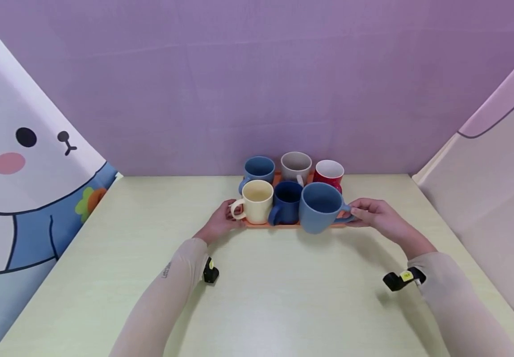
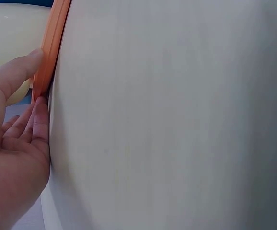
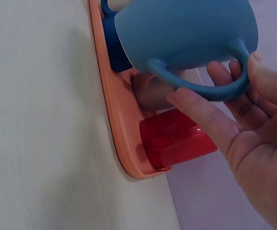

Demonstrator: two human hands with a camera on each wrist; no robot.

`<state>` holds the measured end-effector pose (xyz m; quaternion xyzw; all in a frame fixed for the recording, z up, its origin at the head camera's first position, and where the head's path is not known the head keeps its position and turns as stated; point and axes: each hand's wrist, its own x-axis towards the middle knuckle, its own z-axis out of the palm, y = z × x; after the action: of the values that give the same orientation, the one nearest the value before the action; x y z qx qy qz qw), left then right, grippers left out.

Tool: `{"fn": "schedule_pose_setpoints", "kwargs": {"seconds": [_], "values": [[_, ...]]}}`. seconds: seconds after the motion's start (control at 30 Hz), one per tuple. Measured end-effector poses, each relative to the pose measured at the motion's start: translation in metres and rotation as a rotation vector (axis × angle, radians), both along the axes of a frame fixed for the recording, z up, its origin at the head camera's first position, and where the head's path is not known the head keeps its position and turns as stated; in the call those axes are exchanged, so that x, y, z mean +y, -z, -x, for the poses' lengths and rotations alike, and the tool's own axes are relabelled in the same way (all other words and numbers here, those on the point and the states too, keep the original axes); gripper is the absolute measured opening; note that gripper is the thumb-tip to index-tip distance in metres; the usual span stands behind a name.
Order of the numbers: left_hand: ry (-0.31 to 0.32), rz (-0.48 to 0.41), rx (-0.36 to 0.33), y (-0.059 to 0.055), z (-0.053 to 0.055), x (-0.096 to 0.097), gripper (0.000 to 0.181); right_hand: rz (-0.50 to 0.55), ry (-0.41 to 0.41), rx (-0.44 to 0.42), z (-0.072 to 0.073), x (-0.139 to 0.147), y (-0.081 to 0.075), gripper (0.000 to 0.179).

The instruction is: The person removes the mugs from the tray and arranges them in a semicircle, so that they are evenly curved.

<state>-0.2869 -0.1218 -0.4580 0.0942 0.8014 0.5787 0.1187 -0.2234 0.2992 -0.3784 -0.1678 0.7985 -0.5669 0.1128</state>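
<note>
My right hand pinches the handle of a light blue mug, thumb and fingers around the loop in the right wrist view. That mug is held above the front right part of an orange tray. At the tray's front left corner, my left hand grips the edge, its thumb on the rim. Beside this hand stands a cream mug, its handle to the left. A dark blue mug is in the middle of the front row, partly hidden by the light blue one.
In the tray's back row stand another blue mug, a grey mug and a red mug with a white inside. The tray is near the back edge of the pale table, before a purple curtain.
</note>
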Motion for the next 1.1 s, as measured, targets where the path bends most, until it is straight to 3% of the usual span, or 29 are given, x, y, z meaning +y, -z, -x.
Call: {"fn": "schedule_pose_setpoints", "kwargs": {"seconds": [0.23, 0.5, 0.87, 1.1], "values": [[0.003, -0.006, 0.012, 0.001, 0.0, 0.0, 0.075, 0.046, -0.161, -0.004, 0.011, -0.007, 0.007, 0.024], [0.002, -0.013, 0.012, 0.001, 0.0, 0.0, 0.074, 0.083, -0.323, -0.067, 0.023, -0.015, 0.012, 0.019], [0.006, -0.03, 0.03, 0.004, 0.0, 0.0, 0.074, 0.022, -0.474, -0.13, 0.038, -0.024, 0.015, 0.017], [-0.003, -0.018, 0.012, 0.004, 0.001, 0.001, 0.074, 0.043, -0.552, -0.167, 0.049, -0.029, 0.022, 0.02]]}}
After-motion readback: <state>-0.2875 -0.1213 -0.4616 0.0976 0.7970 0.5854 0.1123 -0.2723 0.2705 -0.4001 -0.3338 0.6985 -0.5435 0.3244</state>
